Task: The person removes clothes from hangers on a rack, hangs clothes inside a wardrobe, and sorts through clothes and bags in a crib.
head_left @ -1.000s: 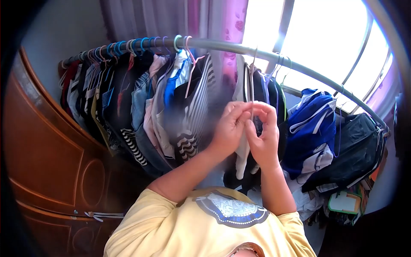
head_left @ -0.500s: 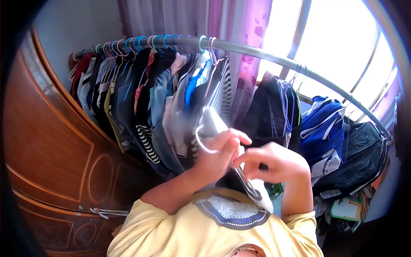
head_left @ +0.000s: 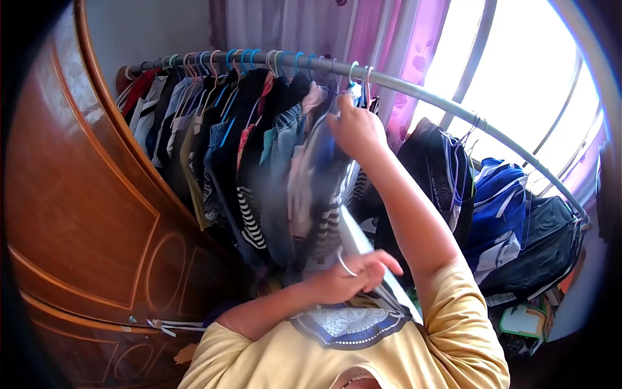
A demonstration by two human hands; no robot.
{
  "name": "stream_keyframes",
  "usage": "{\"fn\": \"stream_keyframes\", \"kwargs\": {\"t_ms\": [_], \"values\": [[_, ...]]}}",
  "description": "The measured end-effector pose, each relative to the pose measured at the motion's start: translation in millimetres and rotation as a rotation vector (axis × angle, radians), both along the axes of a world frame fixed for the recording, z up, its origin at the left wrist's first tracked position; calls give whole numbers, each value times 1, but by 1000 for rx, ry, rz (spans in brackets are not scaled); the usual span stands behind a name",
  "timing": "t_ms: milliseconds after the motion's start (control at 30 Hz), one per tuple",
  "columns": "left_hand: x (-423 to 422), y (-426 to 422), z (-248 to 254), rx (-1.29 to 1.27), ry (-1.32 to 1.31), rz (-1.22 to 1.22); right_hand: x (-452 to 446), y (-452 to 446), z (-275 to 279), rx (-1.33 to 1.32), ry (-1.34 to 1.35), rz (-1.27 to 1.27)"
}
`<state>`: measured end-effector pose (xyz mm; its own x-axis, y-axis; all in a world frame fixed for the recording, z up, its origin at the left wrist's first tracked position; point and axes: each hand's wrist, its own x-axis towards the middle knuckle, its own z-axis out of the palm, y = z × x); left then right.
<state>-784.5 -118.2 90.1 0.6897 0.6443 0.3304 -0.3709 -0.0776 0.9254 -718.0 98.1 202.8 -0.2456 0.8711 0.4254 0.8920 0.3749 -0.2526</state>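
My left hand (head_left: 363,273) is low in front of my chest, closed around a white hanger (head_left: 343,262) whose curved hook shows beside the fingers; one finger points out to the right. A white garment (head_left: 355,232) hangs from this hanger, slanting past the hand towards my shirt. Higher up, my right hand (head_left: 357,129) reaches to the clothes rail (head_left: 398,84). Its fingers are curled at the tops of the hung clothes, just under a pale green hanger hook (head_left: 353,70) and a pink hook (head_left: 368,76). What its fingertips grip is hidden.
Many clothes (head_left: 227,149) hang packed along the left of the curved rail. Dark clothes (head_left: 424,168), a blue jacket (head_left: 499,194) and black clothing (head_left: 544,240) hang at right. A wooden cabinet (head_left: 84,214) stands at left; a bright window (head_left: 518,71) and curtain (head_left: 382,39) lie behind.
My right hand has left the white garment and moved up to the rail. My left hand still holds the hanger, now slightly lower. The view has shifted slightly, with the rail appearing further right.
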Motion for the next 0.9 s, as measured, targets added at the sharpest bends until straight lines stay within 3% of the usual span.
{"fn": "stream_keyframes", "kwargs": {"t_ms": [33, 133, 267, 467, 500, 600, 767, 800, 900], "values": [[-4, -4, -2, -109, 46, -132, -2, 4, -3, -13, 2, -54], [-4, -12, -11, -75, 122, -251, 3, 11, -12, 21, 123, -53], [-19, -11, -9, -166, 178, -310, 7, 7, -20, 167, 440, 59], [-18, -12, -22, -27, 125, -192, 13, -57, -8, 135, 643, 169], [-14, -19, -19, 64, 40, -46, 20, -69, -10, 112, 646, 178], [-18, -28, -13, -24, 125, -48, 45, -101, -22, 72, 772, 295], [-11, -51, 10, 44, 169, 90, 98, -161, -32, 131, 706, 470], [-8, -57, 15, 56, 174, 124, 113, -171, -34, 185, 570, 462], [3, -74, 24, 86, 128, 181, 155, -199, -34, 211, 499, 570]]}}
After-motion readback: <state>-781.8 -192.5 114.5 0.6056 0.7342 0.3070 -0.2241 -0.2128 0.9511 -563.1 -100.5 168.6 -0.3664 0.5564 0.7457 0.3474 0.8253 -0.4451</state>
